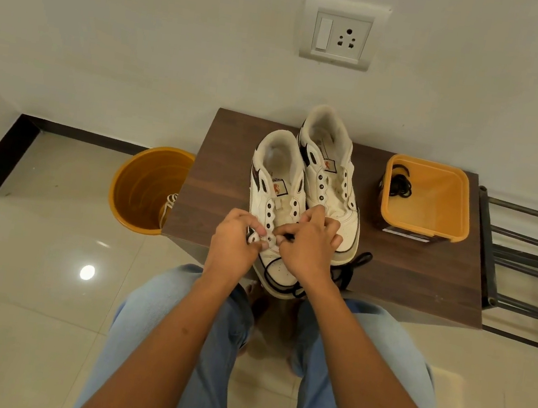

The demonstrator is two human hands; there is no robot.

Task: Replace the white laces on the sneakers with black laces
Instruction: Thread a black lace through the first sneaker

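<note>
Black lace [351, 270] trails right of the near sneaker [277, 205]; both hands [232, 243] [307, 243] pinch it, probably at the lowest eyelets.

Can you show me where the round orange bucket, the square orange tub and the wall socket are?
Round orange plastic bucket [141, 182]: head view, inner wall.
Square orange plastic tub [433, 206]: head view, inside floor.
White wall socket plate [348, 38]: head view, beside the pin holes.

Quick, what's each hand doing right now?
Left hand: pinches the black lace at the near sneaker's lowest eyelet.
Right hand: fingers curled, pinching the same lace.
</note>
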